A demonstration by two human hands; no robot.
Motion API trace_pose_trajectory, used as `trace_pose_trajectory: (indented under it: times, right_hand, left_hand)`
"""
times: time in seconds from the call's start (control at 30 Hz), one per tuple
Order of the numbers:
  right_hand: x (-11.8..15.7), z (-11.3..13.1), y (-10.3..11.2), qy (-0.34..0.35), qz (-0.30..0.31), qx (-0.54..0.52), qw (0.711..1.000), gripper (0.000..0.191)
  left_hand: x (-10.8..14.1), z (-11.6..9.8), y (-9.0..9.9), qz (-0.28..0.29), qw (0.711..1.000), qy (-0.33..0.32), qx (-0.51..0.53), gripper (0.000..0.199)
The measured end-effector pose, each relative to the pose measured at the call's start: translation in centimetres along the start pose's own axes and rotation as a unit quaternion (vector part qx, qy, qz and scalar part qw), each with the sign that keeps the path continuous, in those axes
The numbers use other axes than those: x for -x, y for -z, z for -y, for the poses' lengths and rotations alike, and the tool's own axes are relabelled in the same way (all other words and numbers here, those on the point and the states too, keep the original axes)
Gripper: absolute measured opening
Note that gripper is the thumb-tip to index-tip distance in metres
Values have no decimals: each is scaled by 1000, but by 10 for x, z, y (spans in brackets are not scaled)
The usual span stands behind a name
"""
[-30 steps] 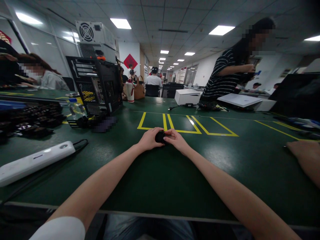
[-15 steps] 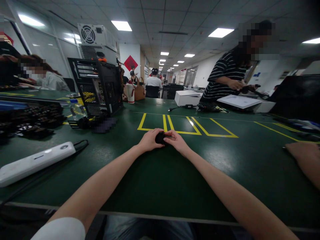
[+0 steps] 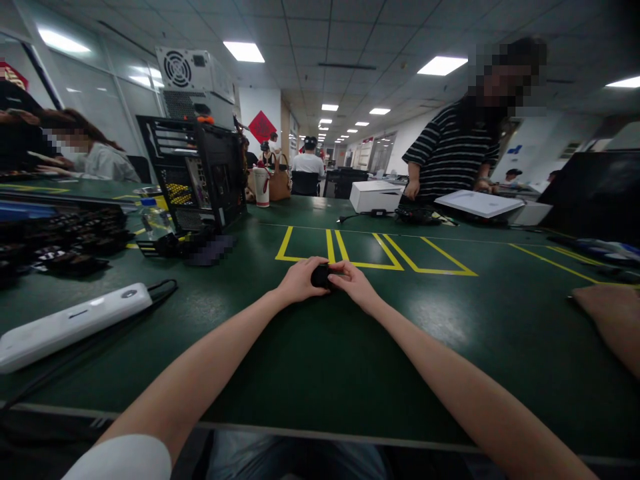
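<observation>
While our L hand (image 3: 299,281) curls inward round a small black obj. (image 3: 320,276), approx. centre, over the green table (image 3: 320,373), our R hand (image 3: 354,283), angled opp., pinches its R edge, both clamped on; marks on the white panel (image 3: 477,204), R bkgd., we can't read.

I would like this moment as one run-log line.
left hand: gripping small rounded black object | right hand: at its right side, grip unclear | surface: glossy green tabletop, yellow line markings beyond

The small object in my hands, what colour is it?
The small object looks black; the head view shows it.
</observation>
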State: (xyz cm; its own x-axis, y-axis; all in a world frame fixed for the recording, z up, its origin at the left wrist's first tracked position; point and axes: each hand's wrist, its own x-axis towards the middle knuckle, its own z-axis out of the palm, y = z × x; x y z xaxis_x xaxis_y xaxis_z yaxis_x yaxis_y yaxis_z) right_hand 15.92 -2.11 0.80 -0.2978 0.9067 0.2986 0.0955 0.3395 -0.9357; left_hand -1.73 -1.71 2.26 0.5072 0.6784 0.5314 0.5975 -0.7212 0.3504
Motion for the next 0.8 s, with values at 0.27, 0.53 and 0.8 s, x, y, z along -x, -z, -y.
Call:
trace_pose_trajectory:
  times: [0.27,0.53,0.8]
  right_hand:
    - [2,1,1,24,31,-11,999,34]
    - [-1,-2,1,-5,-3,-20,1000,26]
    - [3,1,1,0,31,-51,998,36]
  left_hand:
    - [0,0,2,1,1000,-7,7,59]
    - [-1,1,-1,1,1000,-6,3,61]
    - [0,1,0,2,1000,-4,2,60]
